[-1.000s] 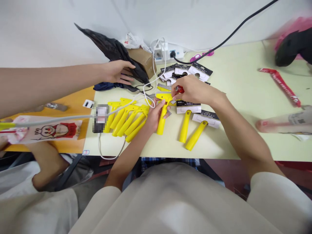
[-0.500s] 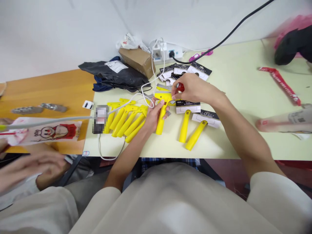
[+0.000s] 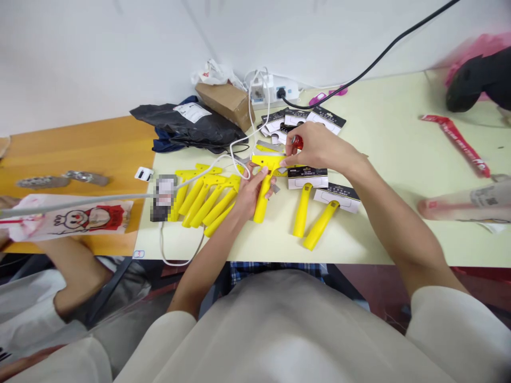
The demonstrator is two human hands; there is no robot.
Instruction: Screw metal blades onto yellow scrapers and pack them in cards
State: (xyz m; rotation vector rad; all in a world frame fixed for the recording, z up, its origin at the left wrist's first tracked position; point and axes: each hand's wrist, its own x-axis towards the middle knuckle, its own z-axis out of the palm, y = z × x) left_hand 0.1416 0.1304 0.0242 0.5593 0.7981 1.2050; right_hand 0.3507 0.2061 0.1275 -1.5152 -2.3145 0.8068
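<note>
My left hand (image 3: 252,190) is closed around the handle of a yellow scraper (image 3: 261,205), its wide head pointing away from me. My right hand (image 3: 309,143) is curled around a small red-handled tool (image 3: 297,142), mostly hidden by the fingers. Thumb and fingertips of that hand meet at the right end of the scraper's head. Several more yellow scrapers (image 3: 203,197) lie side by side to the left of my left hand. To the right, two yellow scrapers (image 3: 302,210) have black-and-white cards (image 3: 307,178) over their heads. Another scraper with a metal blade lies behind my hands.
More cards (image 3: 325,119) lie behind my right hand. A black plastic parcel (image 3: 187,127), cardboard box (image 3: 225,103) and power strip (image 3: 285,90) stand by the wall. White cables (image 3: 235,143) cross the table. A co-worker's arm (image 3: 75,268) is at left, near a printed bag (image 3: 80,215).
Both my hands stay at the scraper's head, with only a slight shift of the right fingers. The co-worker's blurred hand at left has moved out of its former place.
</note>
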